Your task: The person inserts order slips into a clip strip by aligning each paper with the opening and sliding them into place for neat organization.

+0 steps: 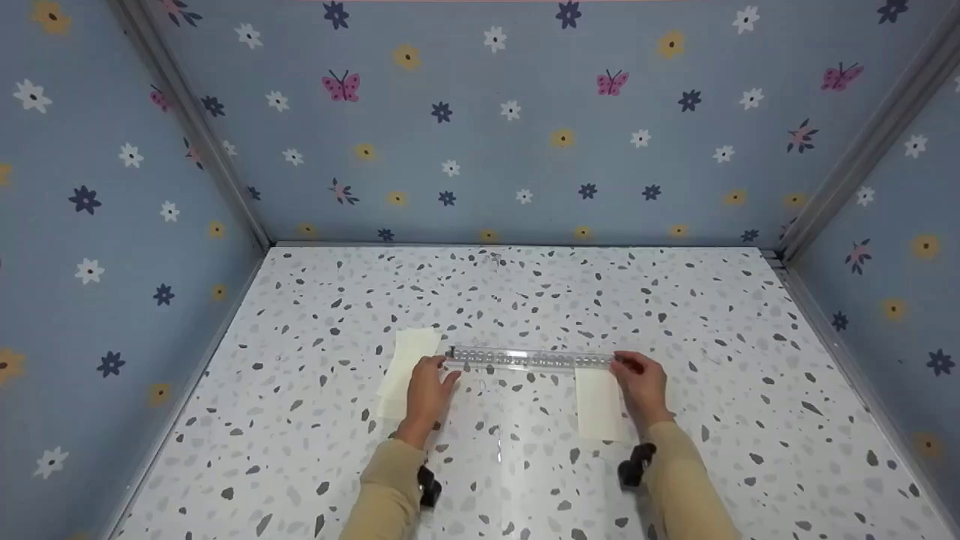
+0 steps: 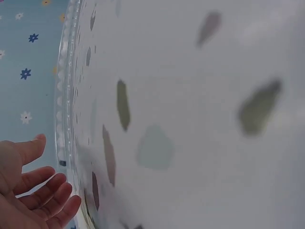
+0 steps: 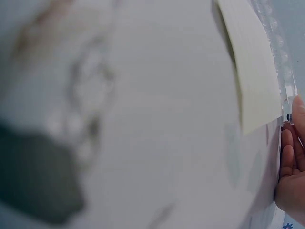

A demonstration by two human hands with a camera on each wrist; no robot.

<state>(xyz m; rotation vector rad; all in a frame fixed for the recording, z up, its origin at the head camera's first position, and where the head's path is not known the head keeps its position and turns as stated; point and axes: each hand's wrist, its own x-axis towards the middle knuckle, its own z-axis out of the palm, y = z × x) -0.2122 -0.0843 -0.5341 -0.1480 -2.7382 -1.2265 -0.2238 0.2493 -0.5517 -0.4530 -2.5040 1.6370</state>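
Observation:
A clear plastic ruler (image 1: 517, 359) with a row of cut-out shapes lies crosswise between the hands. At its right end, the right hand (image 1: 643, 382) pinches it between thumb and fingers. The thumb (image 3: 298, 114) shows at that end in the right wrist view. The left hand (image 1: 427, 394) is at the other end, thumb spread from relaxed fingers (image 2: 50, 191) beside the ruler's tip. One pale yellow paper slip (image 1: 598, 405) extends from the ruler's right part toward the person. More pale yellow paper (image 1: 401, 367) lies by the left hand, partly hidden by it.
The white speckled tabletop (image 1: 510, 300) is bounded by blue flowered panels (image 1: 480, 135) at the back and both sides. Grey metal frame bars (image 1: 202, 135) run along the panel corners. Black wrist devices (image 1: 637, 465) sit at both sleeves.

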